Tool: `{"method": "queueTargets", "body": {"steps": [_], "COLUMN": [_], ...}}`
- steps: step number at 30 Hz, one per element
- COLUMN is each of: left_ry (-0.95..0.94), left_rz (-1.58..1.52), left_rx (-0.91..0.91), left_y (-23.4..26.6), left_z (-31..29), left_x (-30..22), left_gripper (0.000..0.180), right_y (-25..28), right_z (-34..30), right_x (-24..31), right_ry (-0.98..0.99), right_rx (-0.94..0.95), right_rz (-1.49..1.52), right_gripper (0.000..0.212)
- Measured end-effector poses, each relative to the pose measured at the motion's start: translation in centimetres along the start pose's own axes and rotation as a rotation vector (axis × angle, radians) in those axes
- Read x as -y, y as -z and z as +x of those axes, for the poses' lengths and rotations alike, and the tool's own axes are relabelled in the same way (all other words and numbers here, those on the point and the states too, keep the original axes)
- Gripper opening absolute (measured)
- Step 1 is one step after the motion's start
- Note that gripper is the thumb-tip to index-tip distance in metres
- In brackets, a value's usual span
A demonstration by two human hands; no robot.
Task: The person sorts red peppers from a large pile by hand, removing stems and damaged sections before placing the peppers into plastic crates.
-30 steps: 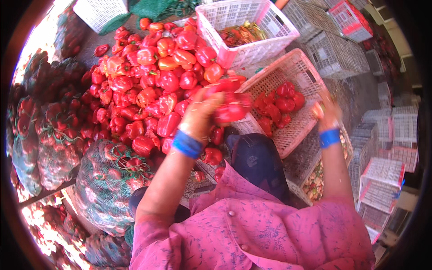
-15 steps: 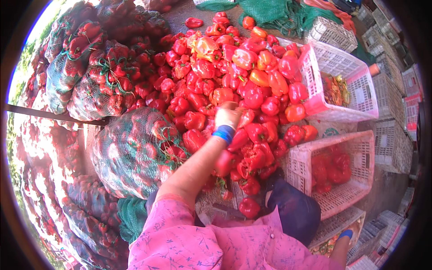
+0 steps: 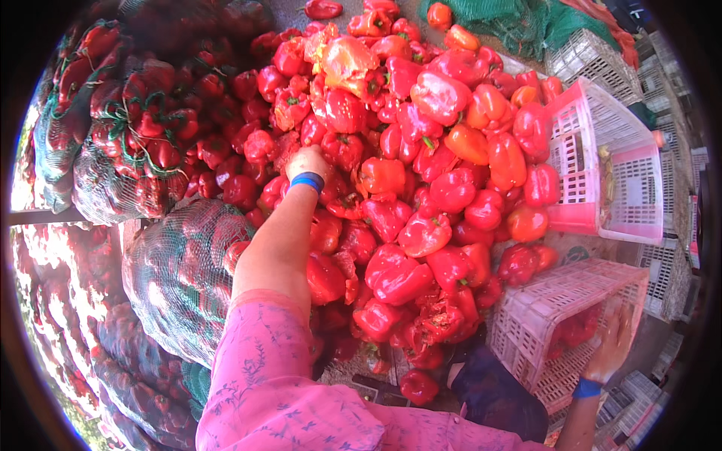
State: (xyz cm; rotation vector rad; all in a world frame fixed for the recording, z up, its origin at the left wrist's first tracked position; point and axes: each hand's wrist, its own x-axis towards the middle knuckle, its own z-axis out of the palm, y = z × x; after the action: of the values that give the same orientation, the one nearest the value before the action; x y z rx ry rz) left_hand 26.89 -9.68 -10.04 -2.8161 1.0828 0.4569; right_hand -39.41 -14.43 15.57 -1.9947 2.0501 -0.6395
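Observation:
A big heap of red bell peppers (image 3: 395,274), a few of them orange, fills the middle. My left hand (image 3: 307,161), with a blue band at the wrist, reaches to the heap's left part, against a broken-looking red pepper (image 3: 283,150); its fingertips are hidden. At the lower right my right hand (image 3: 611,349), also blue-banded, is at the opening of a pale plastic crate (image 3: 519,331) tipped on its side. Its fingers look stretched out, though blurred, with nothing visible in them. Red peppers (image 3: 577,331) lie inside that crate.
Net sacks of peppers (image 3: 184,278) crowd the left side, beside a dark bar (image 3: 45,216). A pink-and-white crate (image 3: 575,161) stands at the heap's right. Green netting (image 3: 504,26) lies at the back. More crates (image 3: 662,278) line the right edge. A single pepper (image 3: 418,386) lies near my legs.
My left hand has moved left across the heap, away from the peppers in its middle. My right hand has come up from the lower right edge to the tipped crate. The view has shifted.

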Motion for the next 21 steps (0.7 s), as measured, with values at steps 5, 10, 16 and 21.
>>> {"method": "queueTargets", "body": {"steps": [5,10,16,21], "left_ry": [0.06,0.163,-0.04,0.235], "left_rz": [-0.176,-0.761,-0.628,-1.393], "left_rx": [-0.038,0.081,0.121,0.013], "left_y": [0.3,3.5,4.4,6.4], "left_z": [0.7,-0.8,-1.9,-3.5], "left_x": [2.3,4.6,8.3,10.2], "left_gripper": [0.028,0.033,0.02,0.022], "right_y": [-11.3,-25.9,-36.6,-42.5], "right_z": [2.2,1.4,-3.8,-8.3], "right_x": [16.1,27.6,33.5,34.3], "right_ry": [0.194,0.852,1.054,1.201], "right_rx": [0.437,0.577,0.852,0.718], "right_rz": [0.637,0.451,0.195,-0.478], "right_gripper": [0.037,0.034,0.048,0.049]}}
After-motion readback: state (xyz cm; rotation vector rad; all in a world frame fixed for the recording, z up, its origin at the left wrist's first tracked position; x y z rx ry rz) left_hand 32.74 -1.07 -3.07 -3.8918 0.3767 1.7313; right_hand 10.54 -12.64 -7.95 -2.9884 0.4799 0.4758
